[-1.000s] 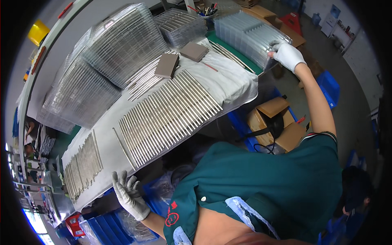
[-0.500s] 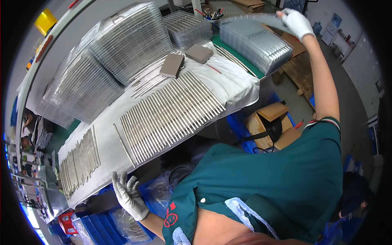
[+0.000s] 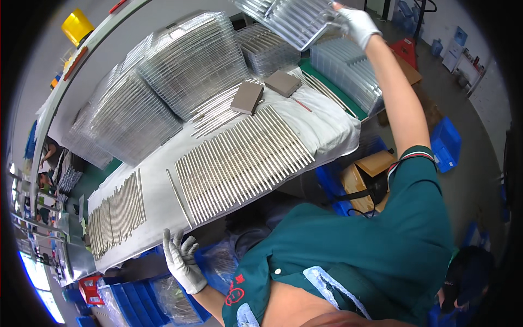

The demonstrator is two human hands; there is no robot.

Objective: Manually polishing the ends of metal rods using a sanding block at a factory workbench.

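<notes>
My right hand [image 3: 358, 26], in a white glove, is raised at the far right. It grips the edge of a clear plastic tray [image 3: 291, 22] with ribbed slots, held tilted above the table. My left hand [image 3: 184, 261], gloved too, hovers at the table's near edge with its fingers apart and nothing in them. In front of me a wide row of thin metal rods [image 3: 242, 163] lies side by side on a white cloth [image 3: 158, 229]. One single rod [image 3: 178, 197] lies just left of that row. Another group of rods [image 3: 118, 214] lies further left.
Tall stacks of clear trays [image 3: 193, 62] line the back of the table. A shorter tray stack [image 3: 348, 68] stands at the right end. Two brown blocks [image 3: 247, 97] rest near loose rods. Below are an open cardboard box [image 3: 357, 177] and blue bins [image 3: 139, 302].
My right hand has swung left and lifted the clear tray away from the right-hand stack, over the table. My left hand keeps its open pose. The whole view has shifted slightly.
</notes>
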